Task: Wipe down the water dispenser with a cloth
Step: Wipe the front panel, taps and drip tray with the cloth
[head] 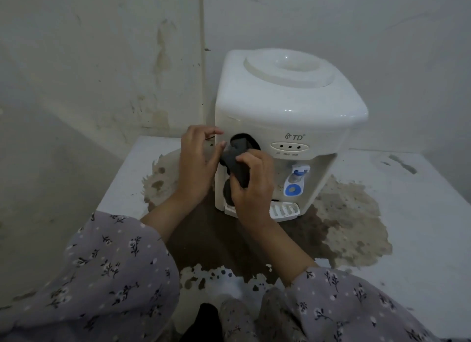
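Mid-frame left, L hand (198, 163) has fingers loose & spread, holding nothing, touching the left front edge of the water dispenser (288, 104), which sits centre-right on a stained surface (420, 214). Just right, R hand (252, 191) has fingers curled round a dark cloth (235, 160), pressed to the front panel, so prob. the front-face wiping step. Next likely needs the cloth worked rightward w/ steady pressure toward the blue tap (295, 181) & drip tray (283, 210).
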